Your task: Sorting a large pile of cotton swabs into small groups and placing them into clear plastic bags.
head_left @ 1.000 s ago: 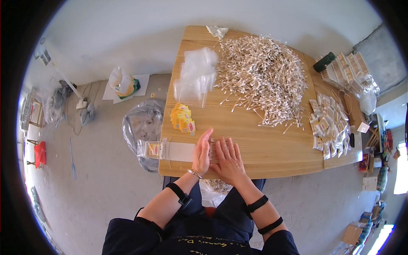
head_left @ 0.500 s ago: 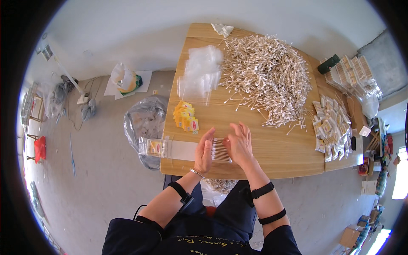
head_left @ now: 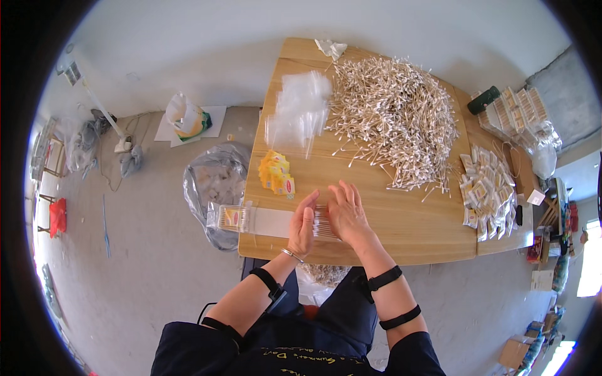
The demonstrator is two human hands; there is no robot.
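A row of cotton swabs (head_left: 323, 227) lies side by side on the wooden table, between my two hands. My left hand (head_left: 302, 227) stands on edge along its left side, fingers stretched out. From the right, my right hand (head_left: 348, 216) leans over the row and covers part of it, fingers extended and slightly bent. Left of my left hand runs a flat white strip (head_left: 273, 222). At its far end, a clear packet of swabs (head_left: 233, 218) with a yellow card inside reaches over the table's left edge.
A big heap of loose swabs (head_left: 398, 125) covers the table's far right. Clear plastic bags (head_left: 298, 106) and yellow cards (head_left: 276, 172) lie at the left. Filled packets (head_left: 489, 194) are piled on the right, near stacked packs (head_left: 517, 113). A plastic-lined bin (head_left: 216, 182) stands left of the table.
My right hand has shifted left toward my left hand, its fingers closer together, and now covers more of the swab row. My left hand has stayed nearly in place.
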